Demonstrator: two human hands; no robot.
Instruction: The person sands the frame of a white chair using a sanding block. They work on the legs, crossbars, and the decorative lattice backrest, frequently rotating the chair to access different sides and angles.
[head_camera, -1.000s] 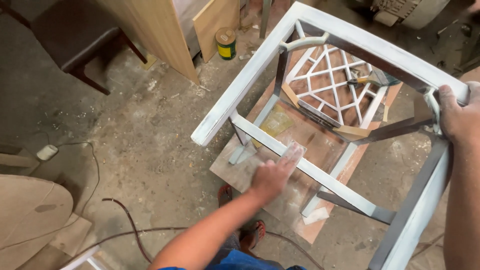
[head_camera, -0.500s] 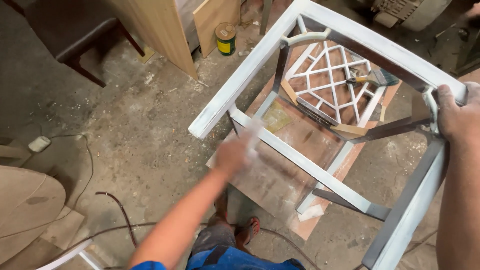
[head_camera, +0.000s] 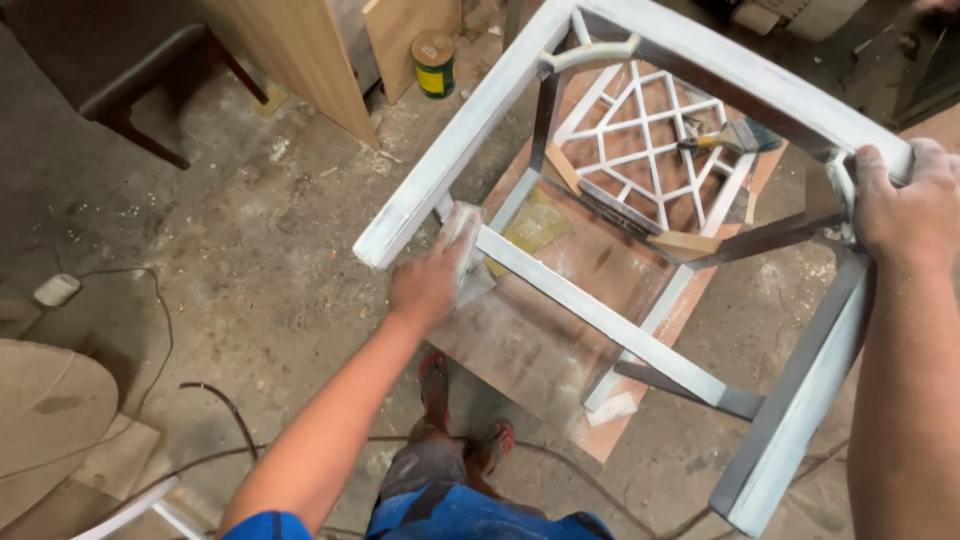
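A white-primed chair frame (head_camera: 600, 310) is standing on a reddish board (head_camera: 560, 360) laid on the concrete floor (head_camera: 250, 260), and everything else is placed here by that frame. The left hand (head_camera: 425, 285) is pressing a pale piece of sandpaper (head_camera: 462, 228) against the frame's near cross rail, right at the corner where the rail is meeting the left side rail; the fingers are lying flat over the sheet rather than curling round it. The right hand (head_camera: 905, 205) is gripping the frame's far right corner, fingers clenched over the top rail. Inside the frame, low down, the white lattice back (head_camera: 650, 150) is showing, with a paintbrush (head_camera: 735, 138) lying just beside its right edge. Beyond the frame's left side rail, a yellow and green tin (head_camera: 433, 62) is sitting on the floor near leaning wooden panels (head_camera: 300, 60), and a dark upholstered chair (head_camera: 110, 60) is standing further left. Below the frame's near rail, the person's sandalled feet (head_camera: 465, 420) are standing just at the board's edge. Well to the left of the frame, dark cables (head_camera: 230, 410) are trailing over the floor beside a rounded wooden slab (head_camera: 50, 410).
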